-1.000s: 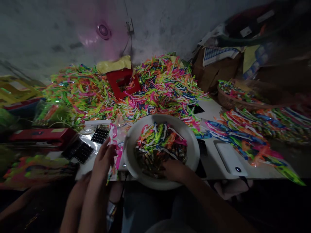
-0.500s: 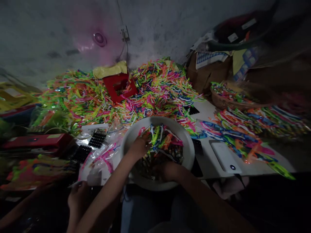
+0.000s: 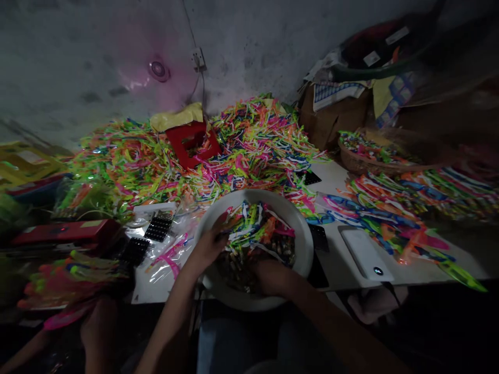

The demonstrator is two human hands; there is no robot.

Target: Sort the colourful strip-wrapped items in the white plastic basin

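Note:
A round pale basin [image 3: 303, 228] stands at the table's front edge. Inside is a bundle of thin colourful plastic strips [image 3: 249, 223], with brownish, metallic-looking ends toward me. My left hand [image 3: 208, 249] is over the basin's left side, next to the strips; its fingertips are dark and blurred, so its grip is unclear. My right hand [image 3: 271, 275] reaches into the front of the basin among the brownish ends. Its fingers are hidden there, and whether they hold anything does not show.
A big heap of similar strips [image 3: 257, 140] lies behind, with a red frame [image 3: 189, 143] on it. Right are a white power bank-like device [image 3: 364, 254] and a basket [image 3: 362, 163]. Left are black trays [image 3: 158, 228], a red box [image 3: 64, 234] and another person's hand [image 3: 99, 327].
My left hand has shifted left and slightly down, off the strips' middle. My right hand stays low in the basin. The other person's hand has moved left, and clear plastic has left the table's front edge.

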